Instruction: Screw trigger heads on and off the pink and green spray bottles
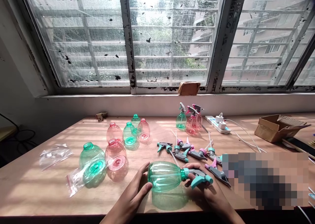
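A green transparent spray bottle [165, 175] lies on its side over the wooden table [49, 191], with a grey and teal trigger head [199, 177] fitted on its neck. My left hand [134, 193] cups the bottle's base, fingers curved around it. My right hand [205, 192] grips the trigger head from below. Both hands hold the same bottle near the front edge.
Several empty green and pink bottles [115, 158] stand to the left. Loose trigger heads [187, 152] lie behind the hands. Three assembled sprayers [190, 119], a power strip [218, 124], a cardboard box [275, 127] and plastic bags [52, 155] are on the table.
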A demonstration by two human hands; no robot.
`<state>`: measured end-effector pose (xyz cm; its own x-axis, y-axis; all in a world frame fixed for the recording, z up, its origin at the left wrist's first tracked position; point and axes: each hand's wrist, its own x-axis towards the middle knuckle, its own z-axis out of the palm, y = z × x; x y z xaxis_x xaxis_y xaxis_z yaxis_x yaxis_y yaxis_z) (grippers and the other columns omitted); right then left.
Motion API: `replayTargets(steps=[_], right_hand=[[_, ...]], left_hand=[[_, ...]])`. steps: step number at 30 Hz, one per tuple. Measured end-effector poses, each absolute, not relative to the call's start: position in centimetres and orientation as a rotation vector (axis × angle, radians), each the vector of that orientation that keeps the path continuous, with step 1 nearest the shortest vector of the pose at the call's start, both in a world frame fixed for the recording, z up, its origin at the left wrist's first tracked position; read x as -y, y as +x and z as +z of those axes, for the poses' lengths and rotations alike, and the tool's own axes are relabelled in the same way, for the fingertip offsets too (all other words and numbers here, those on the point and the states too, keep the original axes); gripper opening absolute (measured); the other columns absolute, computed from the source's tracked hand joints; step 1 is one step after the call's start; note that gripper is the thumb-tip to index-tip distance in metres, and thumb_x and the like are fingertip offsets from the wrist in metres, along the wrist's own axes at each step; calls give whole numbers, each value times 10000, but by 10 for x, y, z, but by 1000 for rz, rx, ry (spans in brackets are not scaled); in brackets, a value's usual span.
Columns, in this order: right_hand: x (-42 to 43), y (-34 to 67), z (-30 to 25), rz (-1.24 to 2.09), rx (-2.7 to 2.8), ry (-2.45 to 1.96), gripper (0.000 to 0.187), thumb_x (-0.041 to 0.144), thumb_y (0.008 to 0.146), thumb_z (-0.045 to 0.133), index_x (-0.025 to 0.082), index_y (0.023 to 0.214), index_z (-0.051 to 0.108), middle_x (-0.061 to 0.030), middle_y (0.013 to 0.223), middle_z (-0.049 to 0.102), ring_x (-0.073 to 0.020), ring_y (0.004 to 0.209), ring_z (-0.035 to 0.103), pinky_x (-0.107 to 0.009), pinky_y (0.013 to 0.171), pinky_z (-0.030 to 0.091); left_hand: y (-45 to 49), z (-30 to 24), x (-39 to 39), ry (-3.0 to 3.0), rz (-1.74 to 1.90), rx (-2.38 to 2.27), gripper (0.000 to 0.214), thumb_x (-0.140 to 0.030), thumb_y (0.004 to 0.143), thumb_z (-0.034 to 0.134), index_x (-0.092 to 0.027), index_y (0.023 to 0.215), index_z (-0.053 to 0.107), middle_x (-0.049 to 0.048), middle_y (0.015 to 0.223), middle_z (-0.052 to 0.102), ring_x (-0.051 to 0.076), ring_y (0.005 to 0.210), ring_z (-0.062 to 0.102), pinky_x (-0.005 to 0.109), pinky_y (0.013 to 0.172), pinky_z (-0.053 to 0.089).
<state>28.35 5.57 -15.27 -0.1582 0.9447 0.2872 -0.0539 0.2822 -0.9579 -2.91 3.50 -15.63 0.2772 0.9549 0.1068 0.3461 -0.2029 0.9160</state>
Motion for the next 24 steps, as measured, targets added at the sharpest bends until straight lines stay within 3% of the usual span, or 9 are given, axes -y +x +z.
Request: replayTargets(steps=[7, 10, 15, 17, 24], right_hand=[[-50, 282, -144, 1158, 1399, -911, 358, 566, 942, 720, 235, 1078, 705, -59, 1036, 732, -257, 840, 743, -381, 807, 581], [-50, 282, -145, 1155, 1403, -902, 351, 561, 945, 722, 239, 1081, 708, -63, 1048, 734, -263, 861, 746, -386, 823, 580], [-52, 283, -149, 1121, 1438, -898, 341, 564, 951, 715, 247, 1077, 712, -70, 1089, 725, -267, 879, 746, -387, 828, 581], [-53, 284, -149, 1136, 1430, -896, 338, 561, 958, 710, 248, 1087, 709, -67, 1092, 721, -262, 873, 746, -388, 836, 578], [-54, 283, -150, 1158, 1407, -875, 314, 540, 963, 720, 250, 1082, 709, -61, 1119, 710, -250, 846, 755, -385, 811, 575]], left_hand=[[-31, -161, -36, 1975, 1025, -1105, 783, -488, 1030, 661, -400, 1665, 212, 87, 1740, 348, 338, 1538, 425, 497, 1263, 370], [-31, -159, -35, 1956, 1031, -1129, 861, -514, 984, 723, -405, 1663, 205, 88, 1748, 331, 358, 1568, 374, 521, 1276, 344], [-31, -156, -34, 1709, 937, -1190, 721, -660, 1044, 520, -372, 1655, 269, 100, 1749, 337, 380, 1555, 403, 563, 1280, 331], [-31, -157, -34, 1687, 924, -1180, 721, -662, 1046, 513, -358, 1655, 274, 117, 1724, 376, 383, 1534, 436, 556, 1270, 352], [-31, -162, -34, 1925, 1014, -1112, 977, -503, 919, 810, -426, 1663, 182, 99, 1709, 365, 369, 1525, 427, 520, 1268, 358]])
